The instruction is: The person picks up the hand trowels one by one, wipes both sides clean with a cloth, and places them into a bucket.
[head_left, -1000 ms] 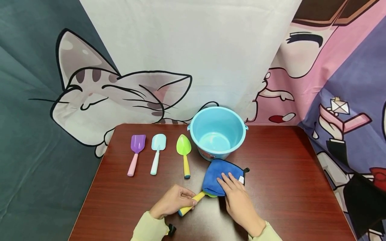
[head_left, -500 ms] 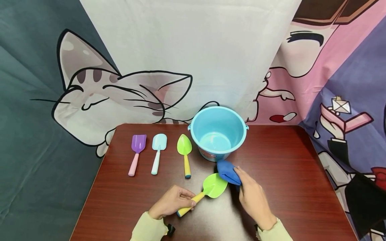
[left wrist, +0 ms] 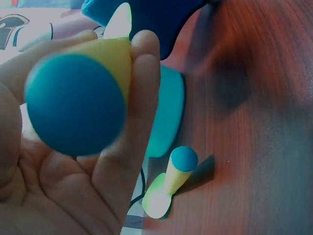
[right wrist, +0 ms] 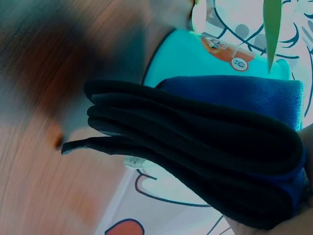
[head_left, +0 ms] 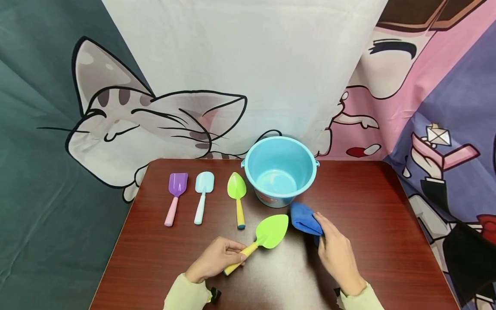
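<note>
My left hand [head_left: 217,260] pinches the yellow handle of a toy trowel [head_left: 272,231] between thumb and fingers. Its light green blade points up and to the right, above the table. The blue end of that handle [left wrist: 76,105] faces the camera in the left wrist view. In my right hand [head_left: 341,256] is a folded blue cloth [head_left: 305,218], gripped by its right side, just right of the blade and apart from it. Dark edging on the cloth's stacked folds [right wrist: 195,129] shows in the right wrist view, while the fingers there are mostly hidden.
A light blue bucket [head_left: 279,199] stands at the table's back edge. To its left lie a second green and yellow trowel [head_left: 237,187], a pale blue shovel [head_left: 204,183] and a purple shovel with pink handle [head_left: 178,185]. A printed cloth backdrop [head_left: 248,56] hangs behind the table [head_left: 372,202].
The cloth was spread over the trowel's blade, then came off it to the right, folded in my right hand. The blade is uncovered, and my left hand has shifted slightly left with the trowel.
</note>
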`<state>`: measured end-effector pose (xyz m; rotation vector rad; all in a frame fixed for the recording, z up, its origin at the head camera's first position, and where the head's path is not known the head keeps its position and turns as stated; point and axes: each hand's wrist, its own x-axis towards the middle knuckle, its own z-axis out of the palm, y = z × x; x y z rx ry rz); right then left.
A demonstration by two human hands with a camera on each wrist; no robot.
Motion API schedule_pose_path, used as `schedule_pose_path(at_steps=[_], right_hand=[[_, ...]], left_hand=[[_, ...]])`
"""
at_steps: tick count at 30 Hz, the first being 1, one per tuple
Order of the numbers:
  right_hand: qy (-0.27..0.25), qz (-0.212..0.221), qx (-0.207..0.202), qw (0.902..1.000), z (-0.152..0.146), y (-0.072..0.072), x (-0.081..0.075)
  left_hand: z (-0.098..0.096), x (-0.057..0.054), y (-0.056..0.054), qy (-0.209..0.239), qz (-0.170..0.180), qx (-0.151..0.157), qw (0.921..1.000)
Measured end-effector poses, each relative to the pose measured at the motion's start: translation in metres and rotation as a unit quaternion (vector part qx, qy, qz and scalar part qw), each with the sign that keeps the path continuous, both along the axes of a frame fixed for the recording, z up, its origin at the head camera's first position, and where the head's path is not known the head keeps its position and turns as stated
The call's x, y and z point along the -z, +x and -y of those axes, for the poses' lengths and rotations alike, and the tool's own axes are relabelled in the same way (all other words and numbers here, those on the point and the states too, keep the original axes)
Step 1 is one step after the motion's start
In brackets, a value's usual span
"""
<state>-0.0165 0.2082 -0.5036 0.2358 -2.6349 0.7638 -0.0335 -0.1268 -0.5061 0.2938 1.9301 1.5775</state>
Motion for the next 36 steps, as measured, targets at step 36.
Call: schedule_pose_path(at_steps=[36], right_hand=[[-0.017, -0.005, -0.02, 0.9996, 0.009, 0.004, -0.008]], left_hand=[[-0.009, -0.006, 0.0, -0.016, 0.004, -0.054, 0.9984]])
